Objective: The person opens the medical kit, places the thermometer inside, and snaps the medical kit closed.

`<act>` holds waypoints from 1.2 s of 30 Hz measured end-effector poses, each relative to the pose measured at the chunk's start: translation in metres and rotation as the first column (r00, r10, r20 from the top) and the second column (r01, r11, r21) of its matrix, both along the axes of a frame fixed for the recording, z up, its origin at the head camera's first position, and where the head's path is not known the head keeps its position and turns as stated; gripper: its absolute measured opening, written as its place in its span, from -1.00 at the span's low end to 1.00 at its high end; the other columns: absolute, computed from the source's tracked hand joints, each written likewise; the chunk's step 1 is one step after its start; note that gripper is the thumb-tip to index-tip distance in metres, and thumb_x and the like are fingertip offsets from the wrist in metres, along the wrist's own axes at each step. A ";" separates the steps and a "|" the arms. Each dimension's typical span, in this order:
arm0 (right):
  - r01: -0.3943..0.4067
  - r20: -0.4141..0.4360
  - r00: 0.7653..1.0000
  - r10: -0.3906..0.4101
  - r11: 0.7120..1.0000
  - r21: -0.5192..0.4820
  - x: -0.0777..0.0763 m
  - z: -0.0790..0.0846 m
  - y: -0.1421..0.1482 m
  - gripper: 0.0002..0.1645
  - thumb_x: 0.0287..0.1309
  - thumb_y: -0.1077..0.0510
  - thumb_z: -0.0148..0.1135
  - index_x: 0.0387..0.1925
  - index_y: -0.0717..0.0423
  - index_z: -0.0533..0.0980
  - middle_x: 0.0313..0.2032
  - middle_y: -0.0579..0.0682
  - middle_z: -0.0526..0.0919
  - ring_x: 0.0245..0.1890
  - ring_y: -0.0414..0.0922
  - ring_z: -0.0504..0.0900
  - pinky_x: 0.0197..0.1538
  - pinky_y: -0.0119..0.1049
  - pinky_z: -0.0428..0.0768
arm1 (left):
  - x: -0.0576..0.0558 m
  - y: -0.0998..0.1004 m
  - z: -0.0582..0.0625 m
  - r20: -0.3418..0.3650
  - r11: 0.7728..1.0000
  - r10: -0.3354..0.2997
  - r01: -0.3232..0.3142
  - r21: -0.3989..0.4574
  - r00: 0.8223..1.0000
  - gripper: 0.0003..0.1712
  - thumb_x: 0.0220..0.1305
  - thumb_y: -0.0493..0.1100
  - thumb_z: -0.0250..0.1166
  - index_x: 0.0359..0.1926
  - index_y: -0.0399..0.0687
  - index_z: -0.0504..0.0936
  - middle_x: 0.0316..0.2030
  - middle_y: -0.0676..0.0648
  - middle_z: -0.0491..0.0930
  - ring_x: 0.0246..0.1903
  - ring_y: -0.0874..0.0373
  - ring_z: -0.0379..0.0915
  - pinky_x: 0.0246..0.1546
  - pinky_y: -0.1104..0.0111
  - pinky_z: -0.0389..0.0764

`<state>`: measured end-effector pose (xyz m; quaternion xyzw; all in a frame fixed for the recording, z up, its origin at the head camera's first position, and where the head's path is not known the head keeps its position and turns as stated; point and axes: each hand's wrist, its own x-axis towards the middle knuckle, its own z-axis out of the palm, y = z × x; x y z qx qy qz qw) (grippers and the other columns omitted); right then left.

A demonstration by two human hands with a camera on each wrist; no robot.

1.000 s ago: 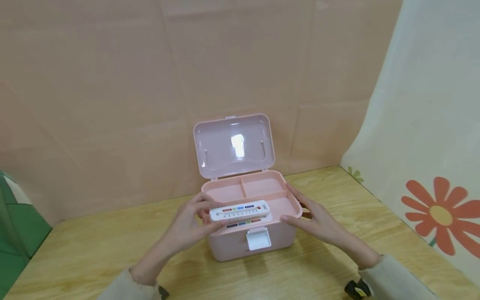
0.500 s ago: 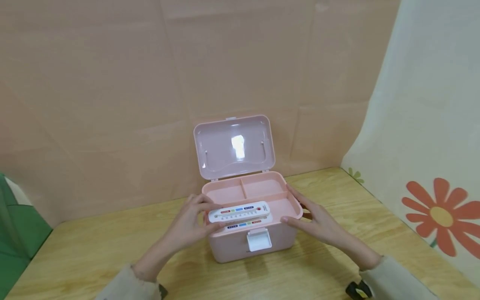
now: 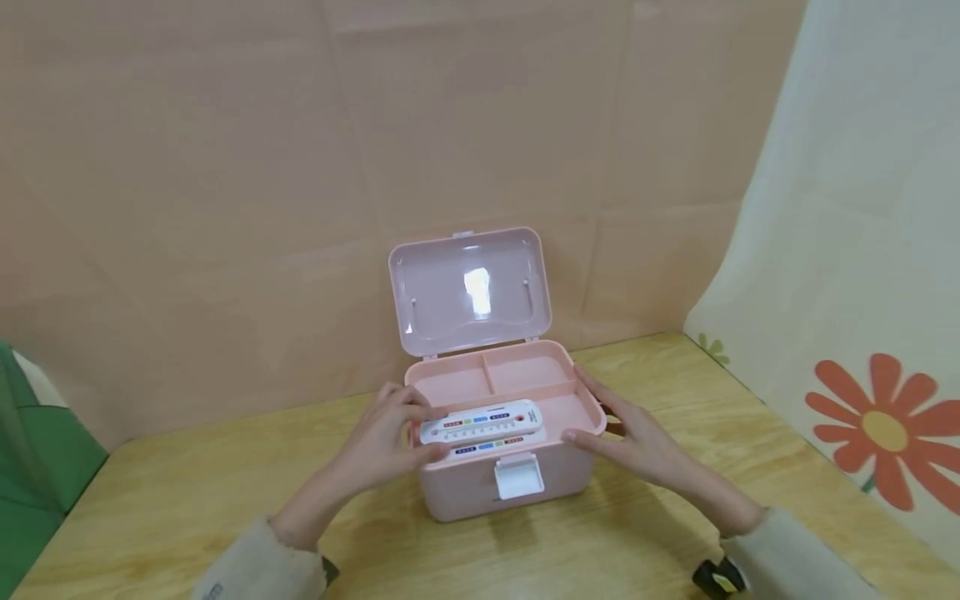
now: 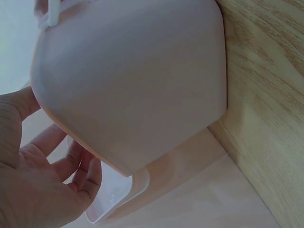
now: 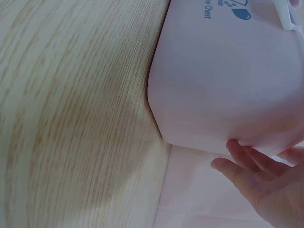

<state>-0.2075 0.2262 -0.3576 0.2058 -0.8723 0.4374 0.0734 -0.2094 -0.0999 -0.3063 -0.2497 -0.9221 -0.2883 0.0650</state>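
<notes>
A pink plastic box [image 3: 457,490] stands with its lid up and a divided inner tray [image 3: 528,368] at its top. Across the tray's front compartment lies a white thermometer [image 3: 480,423] with coloured labels. A second white labelled strip [image 3: 487,447] shows just in front of it. My left hand [image 3: 386,440] pinches the thermometer's left end between thumb and fingers; in the left wrist view its fingertips pass behind the box's rim. At the right end of the box rests my right hand [image 3: 637,440], thumb on the front rim, fingers [image 5: 247,159] fairly straight against the side wall.
The clear pinkish lid [image 3: 438,292] leans back near the wall covering [image 3: 262,208]. A white latch [image 3: 519,478] hangs at the box's front. Under the box is a wood-grain table [image 3: 225,467]. Green fabric [image 3: 45,467] is at far left, a flowered sheet [image 3: 832,275] at right.
The thermometer has shifted a little within the front compartment, with my left hand still at its end. My right hand and the box stay in place.
</notes>
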 end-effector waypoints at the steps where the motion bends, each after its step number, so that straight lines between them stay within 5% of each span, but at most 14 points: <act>1: -0.001 0.005 1.000 0.001 1.000 0.002 0.000 0.000 0.000 -0.02 0.16 0.01 0.32 0.49 -0.04 0.01 0.39 0.29 0.19 0.23 0.22 0.40 0.10 0.11 0.54 | -0.001 0.000 0.000 0.004 1.000 -0.002 0.002 -0.003 1.000 -0.50 -0.06 -0.10 0.52 -0.03 -0.11 0.69 -0.26 0.10 0.52 -0.15 0.19 0.23 -0.25 0.38 0.33; 28: 0.000 0.007 1.000 0.000 1.000 0.007 -0.001 0.001 -0.001 -0.02 0.17 0.02 0.31 0.49 -0.04 0.00 0.38 0.30 0.20 0.25 0.22 0.39 0.11 0.10 0.54 | -0.007 0.003 0.001 0.068 1.000 0.010 -0.009 -0.012 0.998 -0.48 -0.09 -0.12 0.53 -0.02 -0.11 0.69 -0.27 0.08 0.51 -0.18 0.19 0.22 -0.27 0.37 0.32; 36: -0.001 0.011 1.000 0.000 1.000 0.018 0.001 0.004 -0.001 -0.02 0.17 0.01 0.31 0.49 -0.04 0.01 0.38 0.29 0.20 0.23 0.22 0.40 0.10 0.09 0.55 | -0.007 -0.001 -0.002 -0.003 0.993 0.052 -0.051 0.102 0.999 -0.60 -0.09 -0.10 0.54 -0.15 -0.08 0.73 -0.34 0.08 0.55 -0.17 0.18 0.31 -0.20 0.33 0.39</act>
